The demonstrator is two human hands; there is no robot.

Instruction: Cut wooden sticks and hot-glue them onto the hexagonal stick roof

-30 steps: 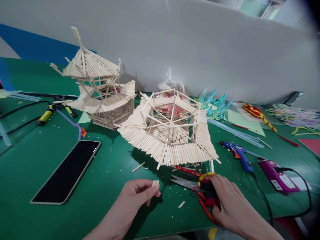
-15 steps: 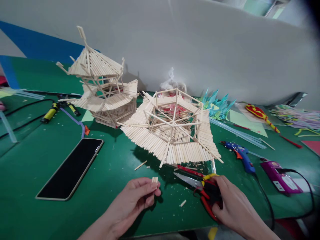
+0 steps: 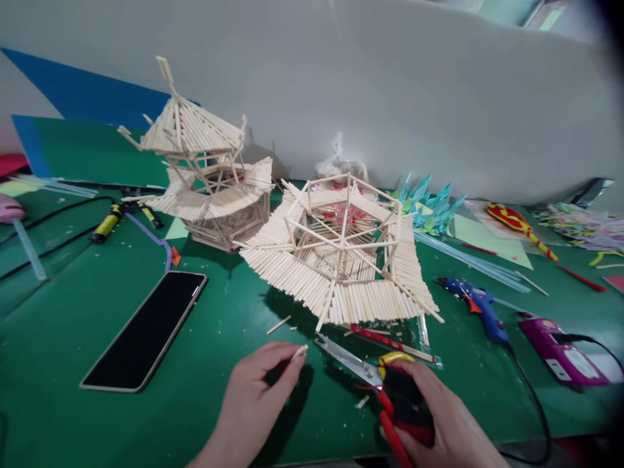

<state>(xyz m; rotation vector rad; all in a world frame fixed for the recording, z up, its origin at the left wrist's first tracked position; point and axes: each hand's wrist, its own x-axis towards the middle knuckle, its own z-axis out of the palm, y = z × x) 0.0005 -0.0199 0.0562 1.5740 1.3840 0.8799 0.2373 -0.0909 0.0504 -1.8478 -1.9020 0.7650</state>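
Between the thumb and fingertips of my left hand [image 3: 260, 390] are a few short wooden stick pieces [image 3: 300, 351], pinched together. My right hand [image 3: 429, 403] is closed around the handles of the scissors [image 3: 355, 364], which have red, yellow and black grips. Their blades point left, close to my left fingertips but apart from them. Just beyond both hands stands a wooden stick model [image 3: 370, 300] with a wide slatted roof and an open frame on top. Part of the right fingers is hidden behind the handles.
A taller stick pagoda [image 3: 195, 130] stands at the back left, with a phone [image 3: 146, 331] in front. On the right lie a blue glue gun [image 3: 475, 302] and a purple box [image 3: 560, 351] with a cable. Stick scraps [image 3: 362, 402] and a red packet [image 3: 390, 341] lie near the scissors.
The scissors have moved left and their blades are nearer my left fingertips. My left hand has turned, tilting the stick pieces. The whole view has shifted slightly.
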